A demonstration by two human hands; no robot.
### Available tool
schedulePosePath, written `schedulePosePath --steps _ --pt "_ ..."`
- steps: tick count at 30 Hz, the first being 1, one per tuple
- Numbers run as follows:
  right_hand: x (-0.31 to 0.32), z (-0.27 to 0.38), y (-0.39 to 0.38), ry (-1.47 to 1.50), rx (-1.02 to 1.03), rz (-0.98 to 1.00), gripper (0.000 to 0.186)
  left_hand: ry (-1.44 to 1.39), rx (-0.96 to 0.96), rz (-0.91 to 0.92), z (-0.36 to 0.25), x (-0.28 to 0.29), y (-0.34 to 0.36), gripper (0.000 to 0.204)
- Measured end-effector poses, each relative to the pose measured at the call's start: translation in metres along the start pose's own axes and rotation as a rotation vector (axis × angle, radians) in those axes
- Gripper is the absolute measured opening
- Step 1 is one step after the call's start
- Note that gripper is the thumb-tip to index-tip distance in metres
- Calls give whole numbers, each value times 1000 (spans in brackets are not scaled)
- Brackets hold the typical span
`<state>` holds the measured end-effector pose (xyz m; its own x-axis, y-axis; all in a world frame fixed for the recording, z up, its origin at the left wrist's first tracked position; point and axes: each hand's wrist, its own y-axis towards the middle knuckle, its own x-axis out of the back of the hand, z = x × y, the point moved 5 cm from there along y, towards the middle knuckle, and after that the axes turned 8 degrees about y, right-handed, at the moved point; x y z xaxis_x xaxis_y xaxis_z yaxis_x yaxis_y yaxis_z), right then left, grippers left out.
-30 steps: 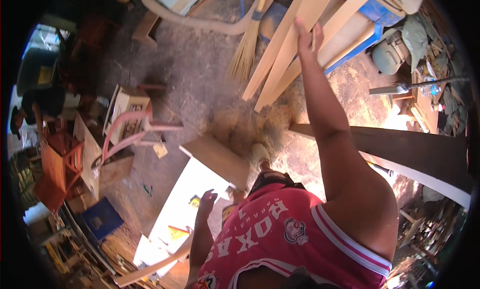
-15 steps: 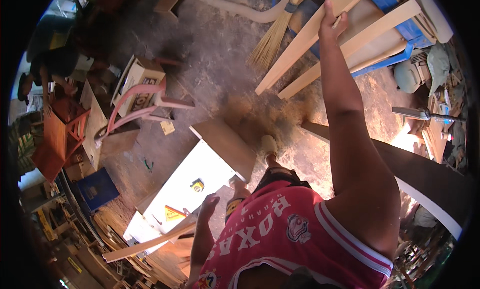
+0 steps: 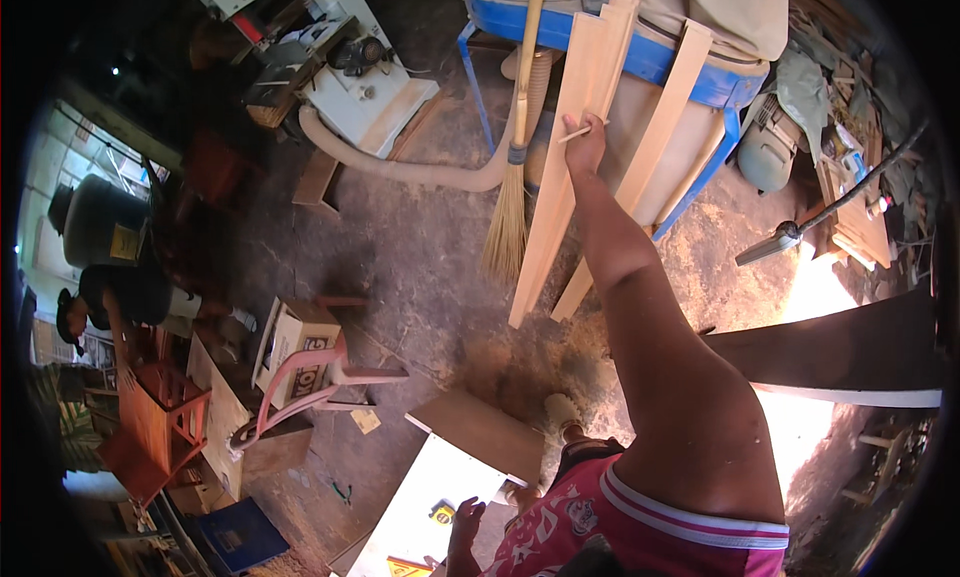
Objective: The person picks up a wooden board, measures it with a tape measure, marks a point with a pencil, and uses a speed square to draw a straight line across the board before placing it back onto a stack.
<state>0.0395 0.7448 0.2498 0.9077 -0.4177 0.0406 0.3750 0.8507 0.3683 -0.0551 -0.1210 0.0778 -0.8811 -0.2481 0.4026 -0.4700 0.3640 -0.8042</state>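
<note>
My right hand (image 3: 586, 149) reaches far forward to a long pale wooden board (image 3: 556, 202) leaning against a blue-framed table (image 3: 645, 62). A thin pencil-like stick (image 3: 583, 130) crosses its closed fingers, which rest against the board. To the right leans a second pale board (image 3: 640, 169). My left hand (image 3: 467, 525) hangs low, fingers apart and holding nothing. Below or beside it lies a white panel (image 3: 425, 497) bearing a yellow tape measure (image 3: 441, 514) and an orange-yellow triangular square (image 3: 408, 567), partly cut off by the lower edge.
A straw broom (image 3: 510, 217) stands left of the boards. A thick hose (image 3: 400, 172) runs across the floor from a white machine (image 3: 365, 97). Left are a pinkish chair frame (image 3: 300, 372), a cardboard box (image 3: 305, 342) and another person (image 3: 110, 307) beside reddish wooden furniture (image 3: 160, 407).
The view has tilted forward, bringing the white machine and more of the table into sight. My right hand stays at the board with the stick. My left hand appears nearer the tape measure.
</note>
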Motion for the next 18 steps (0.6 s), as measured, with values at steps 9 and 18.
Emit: schedulePosePath --steps 9,18 --pt "15 -16 27 -113 -64 -58 39 66 -15 28 1 3 12 49" --pt "24 -23 32 -32 -90 -2 32 67 -41 11 -6 -2 25 50"
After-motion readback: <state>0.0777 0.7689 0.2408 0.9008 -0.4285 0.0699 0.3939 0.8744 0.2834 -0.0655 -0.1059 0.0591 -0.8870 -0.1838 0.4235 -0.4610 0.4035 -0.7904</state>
